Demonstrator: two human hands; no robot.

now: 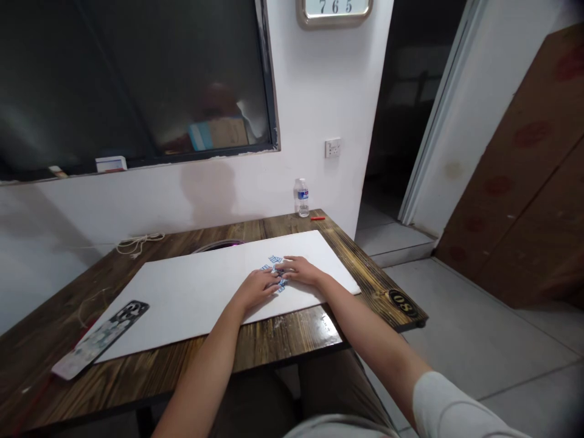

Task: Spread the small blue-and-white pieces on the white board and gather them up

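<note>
Both of my hands rest on a white board [191,292] that lies on a dark wooden table [292,334]. My left hand [255,289] lies flat with fingers stretched toward a small heap of blue-and-white cards [275,260]. My right hand [298,271] lies over the same heap from the right, fingers extended and touching the cards. The hands cover most of the cards; only a few edges show.
A phone [103,337] in a patterned case lies at the board's left front corner. A small water bottle [301,198] and a red pen [317,218] stand at the table's far edge by the wall. A cord [137,243] lies at the back left. An open doorway is on the right.
</note>
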